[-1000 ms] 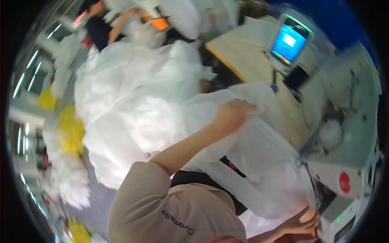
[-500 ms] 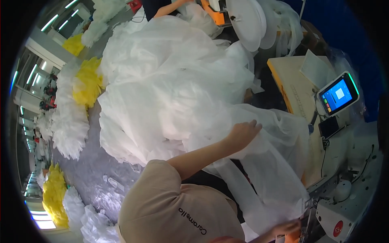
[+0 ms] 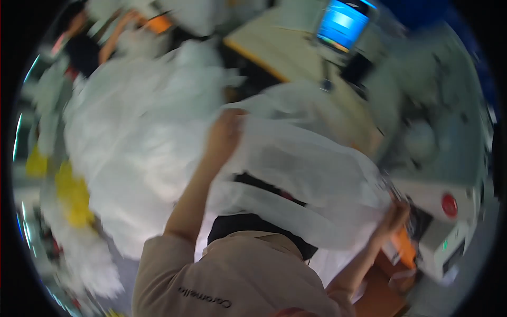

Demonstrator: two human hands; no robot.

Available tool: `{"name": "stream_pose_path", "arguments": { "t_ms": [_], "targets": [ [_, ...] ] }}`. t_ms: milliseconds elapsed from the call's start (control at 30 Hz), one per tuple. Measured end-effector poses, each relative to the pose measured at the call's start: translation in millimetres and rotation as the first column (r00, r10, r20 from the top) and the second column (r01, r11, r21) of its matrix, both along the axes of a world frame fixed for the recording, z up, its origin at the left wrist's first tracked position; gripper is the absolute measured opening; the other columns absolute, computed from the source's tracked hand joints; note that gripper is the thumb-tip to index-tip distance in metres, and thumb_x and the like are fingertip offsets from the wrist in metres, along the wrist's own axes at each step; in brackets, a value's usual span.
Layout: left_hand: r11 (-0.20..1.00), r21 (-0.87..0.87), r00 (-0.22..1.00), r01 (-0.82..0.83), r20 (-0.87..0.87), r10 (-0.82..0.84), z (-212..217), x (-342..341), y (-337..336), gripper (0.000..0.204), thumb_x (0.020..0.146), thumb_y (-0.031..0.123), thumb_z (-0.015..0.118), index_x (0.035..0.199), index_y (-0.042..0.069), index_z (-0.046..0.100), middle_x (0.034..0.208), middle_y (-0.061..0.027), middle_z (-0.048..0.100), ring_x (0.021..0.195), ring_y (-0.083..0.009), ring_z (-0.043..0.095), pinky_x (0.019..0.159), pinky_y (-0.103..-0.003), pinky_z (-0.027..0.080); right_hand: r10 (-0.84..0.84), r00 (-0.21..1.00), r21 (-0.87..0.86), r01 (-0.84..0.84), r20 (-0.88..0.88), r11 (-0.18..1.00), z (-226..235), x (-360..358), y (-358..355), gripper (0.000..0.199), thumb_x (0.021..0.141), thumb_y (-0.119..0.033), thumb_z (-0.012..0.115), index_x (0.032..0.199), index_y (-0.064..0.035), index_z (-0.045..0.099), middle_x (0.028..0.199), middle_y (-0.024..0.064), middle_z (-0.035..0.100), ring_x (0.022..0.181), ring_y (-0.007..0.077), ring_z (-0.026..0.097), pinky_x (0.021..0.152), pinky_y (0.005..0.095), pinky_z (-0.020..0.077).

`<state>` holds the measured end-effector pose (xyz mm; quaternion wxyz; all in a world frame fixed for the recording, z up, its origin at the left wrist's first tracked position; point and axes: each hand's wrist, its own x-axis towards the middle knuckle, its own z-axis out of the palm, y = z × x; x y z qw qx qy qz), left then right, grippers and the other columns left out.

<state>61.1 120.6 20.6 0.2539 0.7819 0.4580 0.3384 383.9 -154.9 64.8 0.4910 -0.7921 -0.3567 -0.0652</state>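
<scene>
A: Where is the white fabric (image 3: pixel 311 164)?
B: Between hands: pinched by the left hand (image 3: pixel 226 136); grip of the right hand (image 3: pixel 393 216), beside the white machine (image 3: pixel 430 198), cannot be told.
A: Handling?
B: Probably light, limp; edges should be held.

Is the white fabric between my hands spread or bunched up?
Mostly spread: the white fabric runs as a broad, sheer sheet between your left hand and right hand.

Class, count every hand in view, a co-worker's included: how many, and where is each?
3: the left hand on the white fabric, the right hand beside the white machine, and a co-worker's hand, blurred, upper left. Another may be hidden.
</scene>
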Motion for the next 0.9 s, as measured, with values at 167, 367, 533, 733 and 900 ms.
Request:
{"name": "stream_pose_path", "arguments": {
  "t_ms": [167, 367, 533, 733, 900],
  "targets": [
    [0.962, -0.081, 0.941, 0.261, 0.242, -0.235, 29, 29, 1, 0.048, 0.061, -0.01, 0.034, 0.1, 0.0, 0.06, 0.094, -0.0086, 0.058, 0.092, -0.0226, 0.055, 0.088, -0.027, 0.04, -0.111, 0.983, -0.202, 0.079, -0.149, 0.976, 19, -6, -30, 0.031, 0.076, -0.011, 0.071, 0.099, 0.0034, 0.056, 0.093, 0.0076, 0.059, 0.088, 0.0194, 0.054, 0.084, 0.0286, 0.0403],
    [0.805, -0.475, 0.906, 0.356, 0.387, -0.173, 65, 86, -10, 0.03, 0.074, -0.008, 0.041, 0.096, 0.001, 0.058, 0.093, -0.004, 0.06, 0.086, -0.0102, 0.052, 0.077, -0.021, 0.04, -0.249, 0.736, 0.004, 0.323, -0.629, 0.946, 27, -17, -93, 0.023, 0.084, -0.013, 0.061, 0.102, 0.0001, 0.058, 0.099, 0.0056, 0.06, 0.092, 0.0162, 0.054, 0.082, 0.0285, 0.0418],
    [0.766, -0.121, 0.771, 0.631, 0.21, -0.602, 86, 115, -34, 0.016, 0.077, -0.009, 0.047, 0.086, 0.002, 0.055, 0.085, -0.0065, 0.059, 0.077, -0.0127, 0.053, 0.068, -0.022, 0.04, -0.621, 0.657, -0.151, 0.625, -0.428, 0.766, 48, -29, -105, 0.023, 0.086, -0.015, 0.059, 0.105, -0.003, 0.058, 0.103, 0.0096, 0.06, 0.101, 0.0218, 0.053, 0.084, 0.0321, 0.0399],
    [0.849, 0.033, 0.848, 0.527, 0.045, -0.528, 68, 120, -42, 0.02, 0.07, -0.014, 0.047, 0.082, 0.001, 0.052, 0.08, -0.0122, 0.056, 0.07, -0.0249, 0.054, 0.065, -0.026, 0.043, -0.344, 0.705, -0.273, 0.605, 0.62, 0.748, 22, -1, -111, 0.017, 0.083, -0.011, 0.061, 0.097, -0.0031, 0.059, 0.088, 0.0136, 0.058, 0.081, 0.0328, 0.054, 0.072, 0.0353, 0.0427],
    [0.954, 0.021, 0.95, 0.299, -0.095, -0.296, 31, 129, -32, 0.02, 0.075, -0.003, 0.049, 0.091, 0.007, 0.056, 0.08, -0.0144, 0.057, 0.072, -0.0342, 0.058, 0.061, -0.038, 0.047, -0.535, 0.826, 0.086, 0.528, 0.18, 0.845, -7, 18, -113, 0.011, 0.081, -0.01, 0.061, 0.088, -0.0037, 0.056, 0.08, 0.0097, 0.058, 0.068, 0.0259, 0.054, 0.057, 0.0362, 0.041]
  ]
}}
